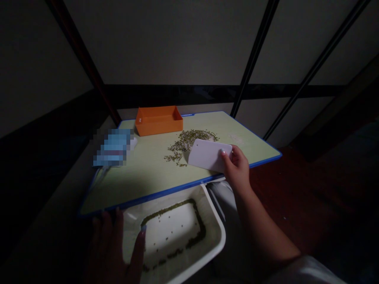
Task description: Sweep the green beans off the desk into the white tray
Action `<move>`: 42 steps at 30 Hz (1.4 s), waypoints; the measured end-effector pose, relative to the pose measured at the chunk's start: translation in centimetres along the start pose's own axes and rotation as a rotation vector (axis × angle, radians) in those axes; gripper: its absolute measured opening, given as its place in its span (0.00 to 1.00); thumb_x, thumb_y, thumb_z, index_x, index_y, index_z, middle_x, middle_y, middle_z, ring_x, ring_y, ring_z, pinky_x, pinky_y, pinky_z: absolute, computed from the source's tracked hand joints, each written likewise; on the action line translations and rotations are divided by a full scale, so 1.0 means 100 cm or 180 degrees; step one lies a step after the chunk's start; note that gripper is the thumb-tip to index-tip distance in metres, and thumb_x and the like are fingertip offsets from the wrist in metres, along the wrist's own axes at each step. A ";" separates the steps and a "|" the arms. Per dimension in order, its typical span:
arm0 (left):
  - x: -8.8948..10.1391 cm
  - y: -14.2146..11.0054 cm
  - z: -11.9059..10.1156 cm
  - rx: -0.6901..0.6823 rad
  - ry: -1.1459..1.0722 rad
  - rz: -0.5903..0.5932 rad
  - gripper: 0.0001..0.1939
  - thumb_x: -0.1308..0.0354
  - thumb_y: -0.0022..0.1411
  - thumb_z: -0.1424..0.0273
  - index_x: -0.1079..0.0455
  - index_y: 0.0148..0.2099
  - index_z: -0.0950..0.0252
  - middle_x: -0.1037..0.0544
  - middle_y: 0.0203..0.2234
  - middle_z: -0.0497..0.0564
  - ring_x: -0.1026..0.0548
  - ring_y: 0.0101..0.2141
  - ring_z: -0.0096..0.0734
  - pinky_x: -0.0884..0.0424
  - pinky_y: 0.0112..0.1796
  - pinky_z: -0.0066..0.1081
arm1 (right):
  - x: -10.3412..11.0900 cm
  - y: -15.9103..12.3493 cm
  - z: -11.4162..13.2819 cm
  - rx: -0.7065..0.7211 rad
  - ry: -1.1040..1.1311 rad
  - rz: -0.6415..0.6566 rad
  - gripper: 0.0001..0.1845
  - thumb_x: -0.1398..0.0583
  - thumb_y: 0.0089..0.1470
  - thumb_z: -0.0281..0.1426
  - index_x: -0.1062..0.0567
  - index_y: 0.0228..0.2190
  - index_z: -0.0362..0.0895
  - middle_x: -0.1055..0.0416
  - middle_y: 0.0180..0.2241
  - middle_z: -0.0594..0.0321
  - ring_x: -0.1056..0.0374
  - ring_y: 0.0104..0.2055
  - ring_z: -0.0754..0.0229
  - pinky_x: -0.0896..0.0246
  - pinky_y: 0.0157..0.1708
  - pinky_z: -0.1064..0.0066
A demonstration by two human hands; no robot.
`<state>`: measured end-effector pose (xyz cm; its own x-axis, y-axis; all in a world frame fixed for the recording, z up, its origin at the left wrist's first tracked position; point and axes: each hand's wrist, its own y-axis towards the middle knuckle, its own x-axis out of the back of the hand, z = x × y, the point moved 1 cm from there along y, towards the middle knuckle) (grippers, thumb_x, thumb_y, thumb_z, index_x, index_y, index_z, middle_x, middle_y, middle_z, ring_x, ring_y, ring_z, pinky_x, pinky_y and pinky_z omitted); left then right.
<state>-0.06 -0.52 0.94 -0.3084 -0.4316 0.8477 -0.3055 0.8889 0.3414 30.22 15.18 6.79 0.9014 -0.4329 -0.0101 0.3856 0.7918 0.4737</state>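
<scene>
My right hand (237,167) is closed on a flat white plastic scraper (207,156), its thumb across the front face. The scraper stands tilted on the pale tabletop, beside a spread-out pile of small green beans (192,138) that look like mung beans. Below the table's near edge is a white plastic tub (219,236), with more beans gathered along the edges of its floor and a few scattered in the middle. My left hand (112,248), dim in shadow, grips the tub's left side with the thumb inside it and the fingers towards the table edge.
An orange open box (160,127) stands at the back left of the low table (133,177), which has a blue edge. A blue-and-white item (114,148), blurred out, lies at the left. A faint whitish patch (237,139) marks the right side. Cabinet panels (171,43) rise behind.
</scene>
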 end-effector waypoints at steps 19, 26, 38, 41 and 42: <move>-0.001 -0.001 0.001 -0.0089 -0.0076 -0.0027 0.39 0.57 0.61 0.49 0.47 0.68 0.66 0.50 0.71 0.59 0.58 0.71 0.45 0.54 0.68 0.55 | -0.004 0.000 0.000 -0.0002 0.0035 0.0020 0.12 0.39 0.52 0.42 0.29 0.31 0.46 0.30 0.27 0.65 0.36 0.31 0.58 0.41 0.31 0.69; 0.000 -0.001 0.000 -0.0003 -0.0075 -0.0012 0.39 0.57 0.62 0.49 0.48 0.68 0.66 0.50 0.70 0.61 0.56 0.71 0.47 0.52 0.68 0.56 | -0.005 0.001 -0.003 -0.0052 0.0129 0.0156 0.11 0.39 0.52 0.41 0.30 0.30 0.46 0.32 0.27 0.67 0.36 0.30 0.59 0.42 0.31 0.70; -0.002 -0.002 0.001 -0.0109 -0.0091 -0.0085 0.39 0.58 0.62 0.47 0.47 0.68 0.66 0.49 0.70 0.63 0.57 0.71 0.47 0.53 0.68 0.57 | -0.005 0.002 -0.005 -0.0182 0.0378 0.0215 0.13 0.37 0.49 0.42 0.30 0.29 0.45 0.32 0.27 0.67 0.37 0.30 0.60 0.41 0.32 0.70; -0.003 -0.003 0.004 -0.0146 -0.0093 -0.0065 0.39 0.57 0.62 0.48 0.49 0.69 0.65 0.50 0.71 0.62 0.57 0.71 0.47 0.52 0.68 0.57 | -0.004 0.002 -0.004 -0.0194 0.0405 0.0267 0.13 0.36 0.49 0.41 0.29 0.29 0.45 0.31 0.27 0.67 0.37 0.30 0.60 0.41 0.32 0.70; -0.003 -0.004 0.004 -0.0168 -0.0073 -0.0046 0.39 0.57 0.62 0.48 0.50 0.69 0.64 0.51 0.71 0.61 0.57 0.71 0.47 0.52 0.68 0.58 | -0.004 0.002 -0.003 -0.0196 0.0404 0.0283 0.13 0.36 0.49 0.41 0.29 0.29 0.45 0.31 0.27 0.66 0.37 0.30 0.60 0.42 0.32 0.70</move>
<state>-0.26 -0.79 0.39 -0.3251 -0.4474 0.8331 -0.2624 0.8891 0.3751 29.97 15.65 6.59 0.9487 -0.3051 -0.0834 0.3109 0.8512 0.4228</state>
